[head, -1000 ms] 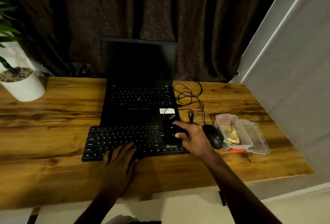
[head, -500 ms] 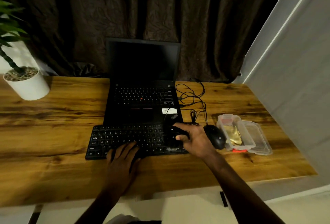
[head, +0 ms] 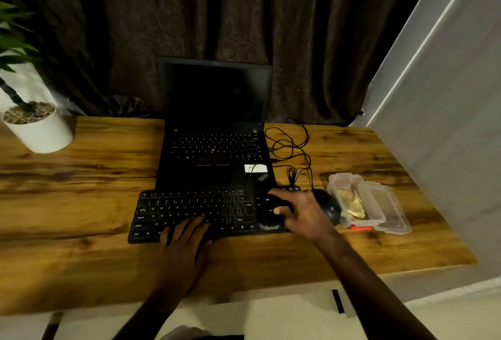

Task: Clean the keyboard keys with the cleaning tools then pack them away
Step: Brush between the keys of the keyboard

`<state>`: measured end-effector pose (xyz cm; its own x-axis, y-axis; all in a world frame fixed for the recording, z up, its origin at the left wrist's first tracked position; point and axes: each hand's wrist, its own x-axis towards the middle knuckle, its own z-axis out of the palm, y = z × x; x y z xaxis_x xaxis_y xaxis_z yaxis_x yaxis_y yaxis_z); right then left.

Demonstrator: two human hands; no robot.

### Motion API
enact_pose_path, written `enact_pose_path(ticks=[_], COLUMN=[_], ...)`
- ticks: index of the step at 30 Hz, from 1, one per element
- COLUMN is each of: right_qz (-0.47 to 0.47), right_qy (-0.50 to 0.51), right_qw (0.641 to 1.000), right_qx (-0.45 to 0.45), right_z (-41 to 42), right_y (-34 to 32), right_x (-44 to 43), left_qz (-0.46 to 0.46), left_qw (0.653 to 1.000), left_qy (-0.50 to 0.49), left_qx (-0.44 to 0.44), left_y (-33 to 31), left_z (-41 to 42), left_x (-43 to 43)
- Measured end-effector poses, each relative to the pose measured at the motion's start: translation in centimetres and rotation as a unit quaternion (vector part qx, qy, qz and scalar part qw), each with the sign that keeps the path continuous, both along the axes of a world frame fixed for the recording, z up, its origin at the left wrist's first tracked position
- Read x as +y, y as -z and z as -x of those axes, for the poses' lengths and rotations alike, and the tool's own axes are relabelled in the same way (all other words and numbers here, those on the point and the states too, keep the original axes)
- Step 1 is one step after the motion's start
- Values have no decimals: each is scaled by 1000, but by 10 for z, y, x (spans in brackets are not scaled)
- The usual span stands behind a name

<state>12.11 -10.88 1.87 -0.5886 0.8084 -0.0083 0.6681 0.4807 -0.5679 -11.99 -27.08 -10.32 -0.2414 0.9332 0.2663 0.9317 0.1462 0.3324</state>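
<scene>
Sideways, keyboard (head: 189,204), long axis left-right, left hand (head: 184,247) atop

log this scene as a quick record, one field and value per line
left hand: flat on front keys of keyboard
right hand: pinches a dark item over keyboard's right end; kind unclear
mouse: right of keyboard, beside right hand
box: open, clear, gold item inside, lid beside it
laptop: open behind keyboard, screen dark
pot: far left of desk
</scene>
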Motion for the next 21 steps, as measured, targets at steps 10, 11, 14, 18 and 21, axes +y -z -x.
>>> enact_pose_path(ticks=[10,11,14,18,21], right_qz=[7,15,14,-4,-10], right_qy=[24,27,57,81,61], right_qw=[1000,999,998,997,998], right_qx=[13,14,0,-14,19], right_z=[-13,-16,-38,-62,-46], right_y=[3,4,7,15,10], right_x=[4,6,20,34,23], left_qz=[-16,-19,-28,-27,-25], left_qw=[1000,1000,999,999,999], left_qy=[-5,-6,-7,-9,-13], left_qx=[13,15,20,29,27], left_y=[1,2,4,6,6], left_z=[-2,-2,-2,-2,-2], left_x=[1,1,2,2,3])
